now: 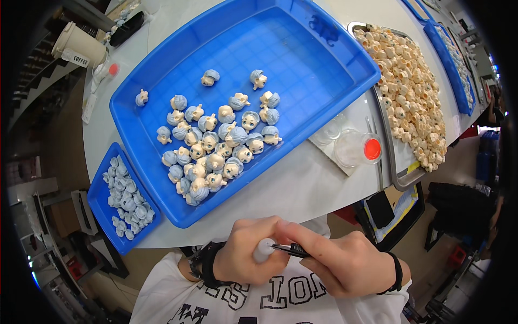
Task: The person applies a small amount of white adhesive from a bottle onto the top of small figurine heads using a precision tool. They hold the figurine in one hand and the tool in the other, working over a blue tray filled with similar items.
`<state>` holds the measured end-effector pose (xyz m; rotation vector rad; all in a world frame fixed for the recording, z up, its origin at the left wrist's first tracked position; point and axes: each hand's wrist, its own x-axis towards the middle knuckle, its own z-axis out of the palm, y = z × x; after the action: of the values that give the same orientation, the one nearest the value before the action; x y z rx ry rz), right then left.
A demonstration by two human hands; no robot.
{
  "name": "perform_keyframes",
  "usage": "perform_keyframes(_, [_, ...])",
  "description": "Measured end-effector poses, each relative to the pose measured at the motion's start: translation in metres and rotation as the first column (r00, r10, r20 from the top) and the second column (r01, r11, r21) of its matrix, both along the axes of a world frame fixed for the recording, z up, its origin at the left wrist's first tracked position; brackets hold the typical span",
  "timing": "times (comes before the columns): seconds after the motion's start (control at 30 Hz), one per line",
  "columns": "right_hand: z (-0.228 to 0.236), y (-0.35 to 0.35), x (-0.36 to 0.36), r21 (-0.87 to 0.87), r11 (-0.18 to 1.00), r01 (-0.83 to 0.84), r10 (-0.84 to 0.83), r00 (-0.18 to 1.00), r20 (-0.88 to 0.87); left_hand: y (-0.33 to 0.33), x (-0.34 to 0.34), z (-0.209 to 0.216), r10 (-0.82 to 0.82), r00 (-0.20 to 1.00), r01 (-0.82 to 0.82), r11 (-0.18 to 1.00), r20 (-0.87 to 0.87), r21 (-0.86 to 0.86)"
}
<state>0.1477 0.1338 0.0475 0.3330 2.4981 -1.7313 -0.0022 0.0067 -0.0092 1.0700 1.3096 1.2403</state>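
Observation:
Close to my body, below the table's front edge, my left hand is closed around a small whitish rounded piece. My right hand pinches a black pen-like tool with a thin dark tip, which meets the whitish piece. The exact kind of both things is too small to tell. Beyond my hands stands a large blue tray, with several doll heads with light blue hair clustered in its near part. A few more heads lie apart from the cluster.
At the left, a small blue tray carries light blue hair pieces. A metal tray of cream-coloured parts stands at the right. Between the trays is a clear plastic bottle with a red top. A lidded cup stands far left.

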Motion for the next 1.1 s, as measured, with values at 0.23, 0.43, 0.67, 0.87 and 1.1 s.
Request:
perform_keyframes(0.23, [-0.002, -0.01, 0.0, 0.095, 0.992, 0.083, -0.083, 0.997, 0.003, 0.001, 0.005, 0.001, 0.112, 0.987, -0.119, 0.991, -0.118, -0.054])
perform_keyframes(0.43, [-0.004, -0.02, 0.003, 0.132, 0.981, 0.143, -0.147, 0.989, 0.022, 0.003, 0.009, -0.002, 0.212, 0.956, -0.216, 0.976, -0.205, 0.0])
perform_keyframes(0.67, [-0.006, -0.011, 0.001, 0.079, 0.996, 0.048, -0.045, 0.998, -0.043, -0.002, -0.002, 0.002, 0.002, 0.999, -0.002, 1.0, -0.052, 0.005])
perform_keyframes(0.87, [0.001, 0.007, 0.005, -0.016, 0.994, -0.106, 0.105, 0.993, -0.051, -0.001, 0.001, 0.0, -0.16, 0.971, 0.128, 0.975, 0.175, 0.181])
perform_keyframes(1.1, [0.005, 0.005, 0.002, 0.066, 0.995, -0.075, 0.075, 0.997, -0.003, -0.003, 0.001, 0.003, -0.12, 0.992, 0.116, 0.989, 0.035, 0.091])
